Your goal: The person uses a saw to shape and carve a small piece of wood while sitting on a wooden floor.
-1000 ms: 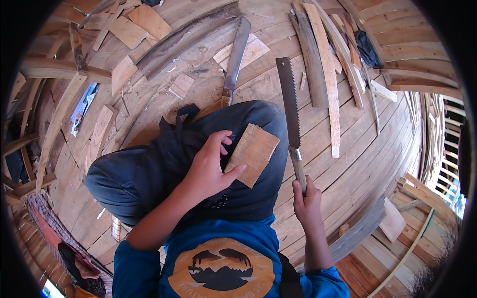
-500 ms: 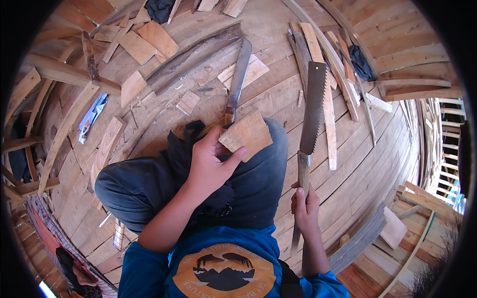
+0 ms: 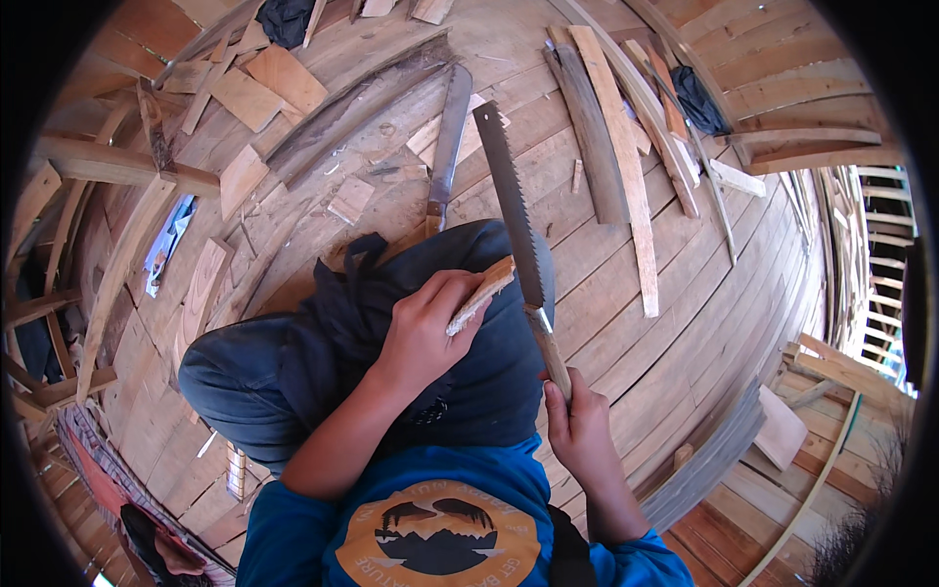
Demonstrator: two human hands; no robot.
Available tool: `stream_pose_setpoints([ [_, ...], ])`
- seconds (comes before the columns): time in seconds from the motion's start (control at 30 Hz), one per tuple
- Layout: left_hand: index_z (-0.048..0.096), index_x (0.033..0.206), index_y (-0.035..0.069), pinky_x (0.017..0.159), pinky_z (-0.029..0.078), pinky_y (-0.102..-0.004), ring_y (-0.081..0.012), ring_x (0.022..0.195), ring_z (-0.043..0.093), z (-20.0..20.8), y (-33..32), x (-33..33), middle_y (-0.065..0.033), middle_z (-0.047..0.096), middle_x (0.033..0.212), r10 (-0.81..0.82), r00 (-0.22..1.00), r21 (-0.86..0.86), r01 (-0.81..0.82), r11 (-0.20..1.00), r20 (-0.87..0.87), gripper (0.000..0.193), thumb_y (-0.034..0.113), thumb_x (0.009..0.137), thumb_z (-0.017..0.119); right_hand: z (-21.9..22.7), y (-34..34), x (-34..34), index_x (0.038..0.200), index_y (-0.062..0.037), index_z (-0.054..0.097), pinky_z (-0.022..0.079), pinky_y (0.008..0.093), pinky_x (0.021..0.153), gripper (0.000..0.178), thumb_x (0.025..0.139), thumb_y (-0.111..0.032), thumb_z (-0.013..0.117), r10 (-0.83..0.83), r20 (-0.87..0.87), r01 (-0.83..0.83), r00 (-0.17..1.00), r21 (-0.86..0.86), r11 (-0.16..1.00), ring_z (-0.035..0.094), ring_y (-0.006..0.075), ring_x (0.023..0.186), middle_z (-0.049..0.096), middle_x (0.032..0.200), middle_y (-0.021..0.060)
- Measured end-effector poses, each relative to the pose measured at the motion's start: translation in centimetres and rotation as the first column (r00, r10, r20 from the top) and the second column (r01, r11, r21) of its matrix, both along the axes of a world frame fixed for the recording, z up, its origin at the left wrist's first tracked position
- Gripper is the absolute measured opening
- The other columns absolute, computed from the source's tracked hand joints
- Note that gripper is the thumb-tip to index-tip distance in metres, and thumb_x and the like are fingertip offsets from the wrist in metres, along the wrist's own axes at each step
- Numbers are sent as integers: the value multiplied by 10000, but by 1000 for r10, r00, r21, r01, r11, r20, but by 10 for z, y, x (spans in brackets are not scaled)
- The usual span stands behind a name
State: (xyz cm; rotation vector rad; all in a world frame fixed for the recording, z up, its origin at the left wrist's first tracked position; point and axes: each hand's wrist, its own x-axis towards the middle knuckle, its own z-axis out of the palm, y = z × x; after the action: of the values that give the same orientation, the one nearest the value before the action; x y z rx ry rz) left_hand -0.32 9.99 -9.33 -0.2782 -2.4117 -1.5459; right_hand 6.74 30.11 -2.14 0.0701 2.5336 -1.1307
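My left hand (image 3: 427,328) grips a small wood block (image 3: 482,295) above my lap, its narrow edge turned up toward me. In my right hand (image 3: 579,423) is the wooden handle of a handsaw (image 3: 513,201). The saw's long dark blade points up and slightly left, teeth on its right side. The lower blade lies close to the block's right end; whether they touch I cannot tell. Beyond my knees a machete (image 3: 451,137) with a wooden handle lies on the floor, across a flat board piece.
Long planks (image 3: 618,166) lie on the plank floor (image 3: 704,284) at the far right. Wood offcuts (image 3: 247,98) are scattered at the far left, near a hollowed beam (image 3: 352,112). Curved timber frames (image 3: 127,264) rise at the left. A grey curved board (image 3: 712,457) sits at the lower right.
The saw has swung left, its blade now beside the block. My left hand has turned the block from its broad face to its edge. My view has shifted slightly.
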Motion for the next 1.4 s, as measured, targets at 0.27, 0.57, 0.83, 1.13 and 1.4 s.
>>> stream_pose_setpoints([
  [0.27,651,996,-25,643,556,-334,-308,761,696,-4,5,2,-148,673,900,-4,1000,-35,5,999,6,164,22,844,693,-16,2,1,1081,6,554,506,471,567,168,970,-120,556,29,-58,-20,998,141,990,643,418,651,622,707,236],
  [0.57,641,962,-27,621,553,-332,-307,736,696,-9,5,7,-150,671,891,23,999,-4,-22,1000,28,133,25,849,688,-20,1,-6,1070,4,546,501,480,567,169,968,-130,561,41,-21,-37,999,157,987,636,431,655,617,704,249],
  [0.83,641,964,-33,616,545,-317,-283,718,699,-10,6,8,-155,675,867,27,1000,2,-27,1000,14,130,31,861,688,-12,-5,-10,1049,5,544,496,487,571,155,967,-126,558,64,-51,-55,997,167,984,632,436,658,617,705,249],
  [1.13,648,975,-37,630,532,-297,-249,711,699,-10,6,11,-155,686,847,40,999,12,-40,999,16,137,35,869,694,-12,-1,-11,1061,-7,546,510,494,574,176,961,-151,567,101,-47,-85,994,259,962,640,424,657,628,713,235],
  [1.4,626,965,-24,635,558,-335,-316,758,704,-9,5,8,-165,675,891,17,999,6,-17,1000,40,135,33,859,688,-25,4,-16,1102,-31,552,519,481,581,192,950,-148,569,117,-209,-22,971,409,912,649,399,670,640,812,205],
])
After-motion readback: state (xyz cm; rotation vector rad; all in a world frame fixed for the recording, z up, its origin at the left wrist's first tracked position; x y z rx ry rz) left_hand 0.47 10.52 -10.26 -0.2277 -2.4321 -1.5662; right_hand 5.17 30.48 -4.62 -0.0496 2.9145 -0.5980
